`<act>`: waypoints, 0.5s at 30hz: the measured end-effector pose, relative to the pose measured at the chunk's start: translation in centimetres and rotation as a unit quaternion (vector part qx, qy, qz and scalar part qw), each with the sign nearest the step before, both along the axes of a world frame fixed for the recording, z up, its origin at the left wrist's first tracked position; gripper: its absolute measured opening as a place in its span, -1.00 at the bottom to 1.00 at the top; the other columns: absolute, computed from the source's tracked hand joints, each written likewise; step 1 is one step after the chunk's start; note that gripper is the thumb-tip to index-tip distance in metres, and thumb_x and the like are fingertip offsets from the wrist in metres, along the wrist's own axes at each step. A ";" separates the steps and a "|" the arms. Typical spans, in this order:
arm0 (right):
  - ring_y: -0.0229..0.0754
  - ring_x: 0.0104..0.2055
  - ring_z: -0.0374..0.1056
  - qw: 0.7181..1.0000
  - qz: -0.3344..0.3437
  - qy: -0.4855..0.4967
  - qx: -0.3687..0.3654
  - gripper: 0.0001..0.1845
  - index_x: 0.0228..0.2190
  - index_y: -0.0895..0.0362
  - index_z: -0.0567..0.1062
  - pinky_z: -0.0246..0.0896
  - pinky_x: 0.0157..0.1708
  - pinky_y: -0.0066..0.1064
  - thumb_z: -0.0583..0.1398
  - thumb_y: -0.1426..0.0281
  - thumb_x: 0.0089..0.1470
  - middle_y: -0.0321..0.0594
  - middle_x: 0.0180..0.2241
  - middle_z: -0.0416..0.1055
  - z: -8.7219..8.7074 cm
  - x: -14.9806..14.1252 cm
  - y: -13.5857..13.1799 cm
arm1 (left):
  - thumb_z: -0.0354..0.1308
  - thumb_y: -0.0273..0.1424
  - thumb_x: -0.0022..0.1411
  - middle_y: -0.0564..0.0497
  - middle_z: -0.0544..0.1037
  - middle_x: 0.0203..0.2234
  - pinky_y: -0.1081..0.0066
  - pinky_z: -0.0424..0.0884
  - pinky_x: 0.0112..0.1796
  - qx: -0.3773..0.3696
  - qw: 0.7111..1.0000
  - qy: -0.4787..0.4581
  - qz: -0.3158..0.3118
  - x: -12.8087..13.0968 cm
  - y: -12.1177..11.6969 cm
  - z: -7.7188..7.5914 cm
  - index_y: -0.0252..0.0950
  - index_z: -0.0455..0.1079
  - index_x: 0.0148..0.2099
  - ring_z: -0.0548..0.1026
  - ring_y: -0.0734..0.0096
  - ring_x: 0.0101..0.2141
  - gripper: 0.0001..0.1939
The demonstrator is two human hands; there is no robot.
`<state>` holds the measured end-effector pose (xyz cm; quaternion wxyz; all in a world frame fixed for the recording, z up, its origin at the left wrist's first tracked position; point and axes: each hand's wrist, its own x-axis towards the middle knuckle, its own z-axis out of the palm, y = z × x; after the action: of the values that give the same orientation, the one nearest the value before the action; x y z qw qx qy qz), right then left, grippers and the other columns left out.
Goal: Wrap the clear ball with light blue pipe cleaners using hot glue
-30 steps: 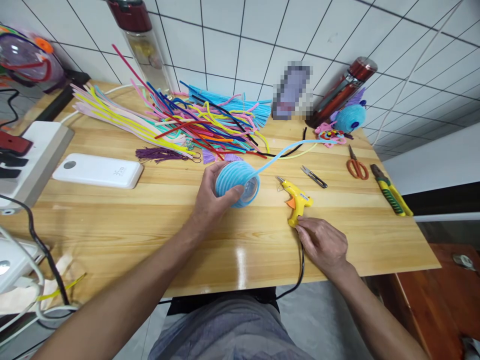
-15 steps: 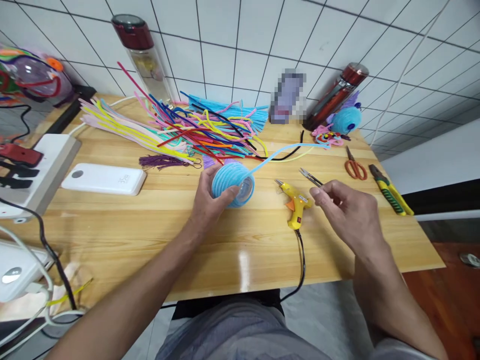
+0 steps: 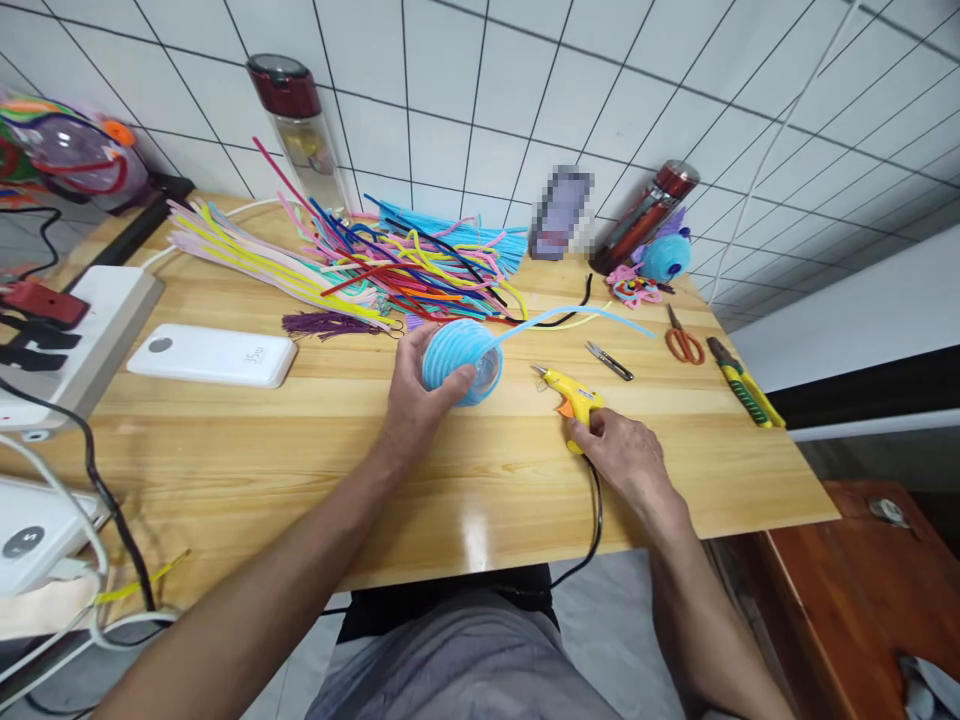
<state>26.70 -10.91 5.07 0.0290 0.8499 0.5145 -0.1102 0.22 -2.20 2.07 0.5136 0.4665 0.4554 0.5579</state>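
My left hand (image 3: 414,398) is wrapped around a clear ball wound with light blue pipe cleaner (image 3: 459,356), holding it on the wooden table (image 3: 300,460). A loose blue tail (image 3: 592,316) of the pipe cleaner runs off to the right. My right hand (image 3: 619,452) rests on the table with its fingers closed on the handle of the yellow glue gun (image 3: 568,396), whose nozzle points left toward the ball. The gun's black cord (image 3: 592,530) drops over the table's front edge.
A heap of coloured pipe cleaners (image 3: 375,260) lies at the back. Small snips (image 3: 609,361), orange scissors (image 3: 681,338) and yellow-handled pliers (image 3: 746,382) lie to the right. A white power bank (image 3: 211,356) and power strip (image 3: 52,345) sit on the left. Two bottles (image 3: 300,125) stand by the wall.
My right hand was raised near the snips half a second ago; it has come back down onto the glue gun's handle. My left hand has kept its hold on the blue ball.
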 end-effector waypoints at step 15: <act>-0.12 -0.26 0.48 0.784 -0.085 0.533 0.306 -0.43 -0.12 0.03 0.64 0.42 -0.18 -0.27 0.51 -0.07 -0.03 -0.19 -0.19 0.63 -2.1 2.2 -3.8 | 0.49 -0.06 0.02 -0.14 0.55 0.16 0.03 0.52 0.23 0.041 0.995 -0.012 0.094 -0.9 1.5 -0.1 -0.18 0.32 0.23 0.56 -0.03 0.17 -0.20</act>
<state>28.91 -14.69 2.96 -0.5210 0.6603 0.3807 -0.3841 -0.66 -0.71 2.02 0.4446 0.4352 0.4675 0.6280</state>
